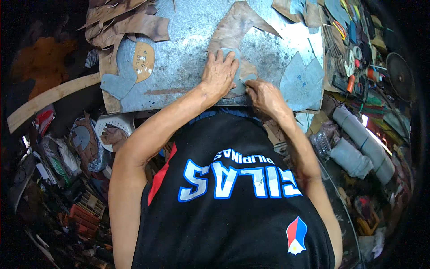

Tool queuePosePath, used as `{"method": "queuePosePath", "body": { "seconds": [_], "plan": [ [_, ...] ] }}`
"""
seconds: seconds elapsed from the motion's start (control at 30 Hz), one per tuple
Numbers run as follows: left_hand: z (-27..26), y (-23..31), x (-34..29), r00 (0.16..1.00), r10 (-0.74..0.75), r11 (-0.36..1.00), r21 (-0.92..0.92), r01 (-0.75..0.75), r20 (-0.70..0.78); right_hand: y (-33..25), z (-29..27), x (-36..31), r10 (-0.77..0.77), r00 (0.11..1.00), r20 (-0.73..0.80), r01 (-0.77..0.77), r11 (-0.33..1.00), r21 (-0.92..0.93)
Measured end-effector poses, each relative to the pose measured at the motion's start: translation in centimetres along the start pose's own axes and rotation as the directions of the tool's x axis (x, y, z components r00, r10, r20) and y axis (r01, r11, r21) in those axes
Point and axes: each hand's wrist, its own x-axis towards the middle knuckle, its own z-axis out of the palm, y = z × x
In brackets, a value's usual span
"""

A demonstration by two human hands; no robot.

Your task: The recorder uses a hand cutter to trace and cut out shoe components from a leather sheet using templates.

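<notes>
My left hand (218,74) lies with fingers spread on a grey sole-shaped pattern piece (232,91), pressing it onto the metal-topped table. Under and beyond the fingertips stretches a brown sheet of leather (229,29) with a curved, pointed outline. A small tan scrap of leather (247,68) shows just right of the pattern. At the pattern's right edge, my right hand (268,97) is closed with fingers pinched low to the tabletop. Whatever it grips, if anything, is hidden by the fingers.
Brown leather offcuts (130,27) heap at the table's far left, near a round tan pattern (144,62) and grey patterns (120,83). A pointed grey pattern (301,78) lies right. Tools, including an orange-handled one (351,84), crowd beyond the right edge. A white stool (115,125) stands below left.
</notes>
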Motion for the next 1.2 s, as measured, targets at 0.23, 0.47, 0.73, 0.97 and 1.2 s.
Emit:
{"method": "queuePosePath", "body": {
  "seconds": [0.23, 0.47, 0.73, 0.97, 1.2],
  "plan": [
    [0.4, 0.9, 0.4, 0.996, -0.035, 0.999, -0.001, 0.035, 0.078, 2.4, -3.4, 3.8, -0.207, 0.941, 0.269, 0.283, 0.916, -0.285],
    [0.2, 1.2, 0.4, 0.996, -0.047, 0.999, -0.01, 0.047, 0.073, 3.9, -6.1, 5.2, -0.234, 0.923, 0.306, 0.337, 0.876, -0.346],
    [0.3, 0.9, 0.2, 0.999, -0.023, 1.0, 0.007, 0.023, 0.026, 6.6, -7.0, 6.3, -0.32, 0.91, 0.263, 0.392, 0.872, -0.292],
    [0.4, 1.2, 0.0, 0.999, 0.036, 0.999, 0.012, -0.036, -0.007, 8.4, -6.5, 5.4, -0.419, 0.892, 0.169, 0.446, 0.878, -0.173],
    [1.1, 2.1, -0.7, 0.957, 0.271, 0.948, 0.204, -0.246, -0.106, 3.9, 1.9, -1.9, 0.084, 0.871, -0.484, 0.045, 0.968, 0.248]
  ]
}}
